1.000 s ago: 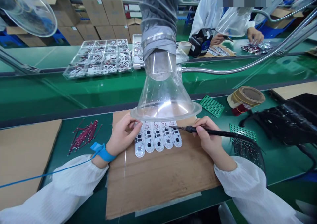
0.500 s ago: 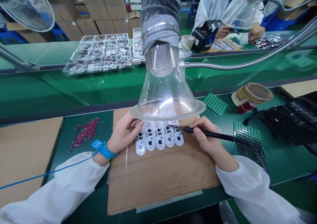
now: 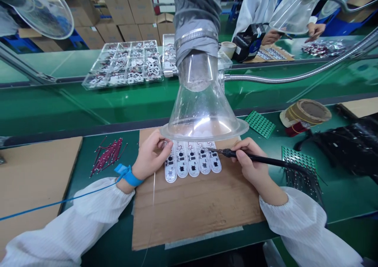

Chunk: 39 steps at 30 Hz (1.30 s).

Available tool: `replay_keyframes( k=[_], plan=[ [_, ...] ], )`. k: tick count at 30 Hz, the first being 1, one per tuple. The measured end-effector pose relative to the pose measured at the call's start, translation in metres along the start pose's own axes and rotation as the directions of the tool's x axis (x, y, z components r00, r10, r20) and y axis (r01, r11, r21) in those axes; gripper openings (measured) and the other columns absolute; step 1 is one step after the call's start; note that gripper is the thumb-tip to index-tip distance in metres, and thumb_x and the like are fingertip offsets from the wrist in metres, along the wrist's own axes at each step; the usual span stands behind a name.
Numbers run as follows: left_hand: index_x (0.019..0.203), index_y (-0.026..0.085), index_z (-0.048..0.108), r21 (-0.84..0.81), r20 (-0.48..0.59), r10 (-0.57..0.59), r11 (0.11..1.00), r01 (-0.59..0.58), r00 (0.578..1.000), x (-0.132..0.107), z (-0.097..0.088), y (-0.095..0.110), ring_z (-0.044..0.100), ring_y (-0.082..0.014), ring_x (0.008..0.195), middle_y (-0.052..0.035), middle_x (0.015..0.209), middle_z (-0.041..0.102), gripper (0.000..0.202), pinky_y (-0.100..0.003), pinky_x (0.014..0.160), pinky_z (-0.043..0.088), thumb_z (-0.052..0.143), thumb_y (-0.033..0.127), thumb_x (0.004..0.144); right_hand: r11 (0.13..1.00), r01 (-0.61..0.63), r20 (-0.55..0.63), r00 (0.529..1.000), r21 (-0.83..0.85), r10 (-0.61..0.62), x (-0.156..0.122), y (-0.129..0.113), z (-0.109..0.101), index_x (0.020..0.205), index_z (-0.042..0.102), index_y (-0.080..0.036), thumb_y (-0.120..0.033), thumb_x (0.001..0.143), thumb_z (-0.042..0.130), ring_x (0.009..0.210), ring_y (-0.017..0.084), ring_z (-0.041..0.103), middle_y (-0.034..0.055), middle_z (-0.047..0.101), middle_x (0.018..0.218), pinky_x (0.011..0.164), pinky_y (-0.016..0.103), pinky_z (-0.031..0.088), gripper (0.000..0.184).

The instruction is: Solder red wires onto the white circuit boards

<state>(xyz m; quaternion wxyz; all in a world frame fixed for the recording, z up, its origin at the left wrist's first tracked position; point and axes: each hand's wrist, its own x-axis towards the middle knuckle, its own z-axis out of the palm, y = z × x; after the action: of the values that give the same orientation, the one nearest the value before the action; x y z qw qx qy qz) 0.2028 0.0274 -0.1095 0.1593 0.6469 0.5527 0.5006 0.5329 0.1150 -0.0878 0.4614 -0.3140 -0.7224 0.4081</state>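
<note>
Grip of right hand [image 3: 251, 162] closed pen-style on soldering iron [image 3: 265, 160], tip over circuit boards [image 3: 193, 162] just under the hood [image 3: 203, 113]; grip of left hand [image 3: 150, 156], below the hood's left rim, pinches thin wire [image 3: 154, 188]. Likely fault: a slipped tip could burn fingers or bridge joints.

A clear fume funnel [image 3: 203, 117] hangs over the cardboard mat [image 3: 191, 208]; red wires [image 3: 108, 154] lie left, tape rolls [image 3: 307, 113] right

The funnel [image 3: 203, 113] is clear, shiny plastic. The mat [image 3: 191, 204] is brown, rough, dull cardboard. The table [image 3: 88, 109] is smooth, glossy green. The hose [image 3: 277, 79] is shiny metal. The sleeve [image 3: 73, 227] is white cloth.
</note>
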Motion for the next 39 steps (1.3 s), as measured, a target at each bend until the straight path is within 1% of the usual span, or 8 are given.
replay_keyframes(
  k=[2, 11, 15, 20, 25, 29, 31, 39],
  plan=[
    [0.105, 0.022, 0.066, -0.017, 0.012, -0.017, 1.000, 0.017, 1.000, -0.001, 0.001, -0.002, 0.054, -0.0173, 0.079, -0.0020, 0.089, 0.058, 0.009, -0.033, 0.078, 0.048, 0.064, 0.031, 0.106, 1.000, -0.001, 0.022, 1.000, -0.027, 0.002, 0.000, 0.000, 0.001, 0.094, 0.068, -0.024, -0.049, 0.107, 0.067, 0.057, 0.015, 0.062, 0.0006, 0.067, 0.075, 0.053, 0.027, 0.047, 0.027],
    [0.107, 0.023, 0.067, 0.001, 0.056, -0.021, 1.000, 0.021, 0.998, 0.001, 0.000, 0.001, 0.053, -0.0178, 0.078, -0.0021, 0.088, 0.058, 0.010, -0.033, 0.076, 0.048, 0.064, 0.032, 0.106, 0.993, -0.003, 0.113, 0.993, -0.118, 0.016, 0.001, 0.002, 0.000, 0.097, 0.067, -0.026, -0.050, 0.108, 0.065, 0.057, 0.015, 0.064, -0.0008, 0.067, 0.073, 0.053, 0.028, 0.049, 0.027],
    [0.105, 0.022, 0.067, 0.023, 0.085, 0.016, 1.000, -0.019, 0.996, 0.004, -0.001, 0.007, 0.048, -0.0158, 0.072, 0.0010, 0.081, 0.052, 0.007, -0.031, 0.070, 0.043, 0.063, 0.027, 0.107, 0.984, 0.014, 0.137, 0.991, -0.180, 0.011, -0.001, 0.002, -0.001, 0.097, 0.067, -0.025, -0.049, 0.108, 0.063, 0.058, 0.015, 0.063, -0.0003, 0.068, 0.074, 0.054, 0.028, 0.046, 0.027],
    [0.104, 0.021, 0.067, 0.021, 0.076, 0.013, 1.000, -0.014, 0.997, 0.004, 0.000, 0.005, 0.050, -0.0155, 0.074, -0.0018, 0.089, 0.059, 0.008, -0.032, 0.071, 0.044, 0.063, 0.028, 0.107, 0.968, 0.064, 0.142, 0.989, -0.244, -0.029, -0.002, 0.002, -0.002, 0.096, 0.067, -0.025, -0.050, 0.107, 0.062, 0.060, 0.016, 0.063, 0.0018, 0.072, 0.080, 0.054, 0.029, 0.047, 0.028],
    [0.100, 0.022, 0.063, -0.009, -0.020, 0.012, 1.000, -0.012, 1.000, 0.003, -0.001, 0.003, 0.050, -0.0168, 0.078, -0.0008, 0.087, 0.052, 0.008, -0.033, 0.074, 0.044, 0.063, 0.027, 0.107, 0.978, 0.074, 0.129, 0.990, -0.194, -0.049, -0.001, -0.002, -0.003, 0.098, 0.068, -0.026, -0.047, 0.108, 0.064, 0.059, 0.016, 0.064, 0.0010, 0.071, 0.078, 0.053, 0.029, 0.047, 0.023],
    [0.099, 0.022, 0.060, 0.003, -0.051, 0.030, 1.000, -0.030, 0.998, 0.005, -0.003, 0.006, 0.047, -0.0174, 0.078, -0.0001, 0.086, 0.047, 0.008, -0.033, 0.073, 0.042, 0.060, 0.023, 0.106, 1.000, 0.016, -0.017, 1.000, -0.012, -0.017, 0.000, -0.011, 0.001, 0.094, 0.066, -0.026, -0.051, 0.106, 0.067, 0.060, 0.016, 0.063, 0.0009, 0.067, 0.077, 0.053, 0.029, 0.049, 0.028],
    [0.100, 0.022, 0.060, -0.021, -0.039, 0.025, 0.999, -0.026, 0.999, 0.005, -0.003, 0.004, 0.049, -0.0185, 0.081, -0.0012, 0.088, 0.048, 0.006, -0.034, 0.075, 0.044, 0.060, 0.023, 0.106, 0.999, -0.013, -0.049, 0.999, 0.031, 0.015, -0.001, -0.014, 0.005, 0.093, 0.066, -0.025, -0.052, 0.105, 0.068, 0.059, 0.016, 0.061, 0.0007, 0.066, 0.077, 0.051, 0.029, 0.047, 0.030],
    [0.102, 0.021, 0.061, -0.054, -0.001, 0.017, 0.998, -0.017, 1.000, 0.004, -0.002, 0.001, 0.054, -0.0184, 0.086, -0.0032, 0.095, 0.054, 0.003, -0.035, 0.078, 0.046, 0.060, 0.019, 0.104, 0.993, -0.068, 0.103, 0.992, -0.102, 0.078, -0.013, -0.002, 0.016, 0.102, 0.067, -0.026, -0.045, 0.108, 0.066, 0.064, 0.017, 0.067, 0.0015, 0.070, 0.082, 0.057, 0.030, 0.053, 0.020]
  ],
)
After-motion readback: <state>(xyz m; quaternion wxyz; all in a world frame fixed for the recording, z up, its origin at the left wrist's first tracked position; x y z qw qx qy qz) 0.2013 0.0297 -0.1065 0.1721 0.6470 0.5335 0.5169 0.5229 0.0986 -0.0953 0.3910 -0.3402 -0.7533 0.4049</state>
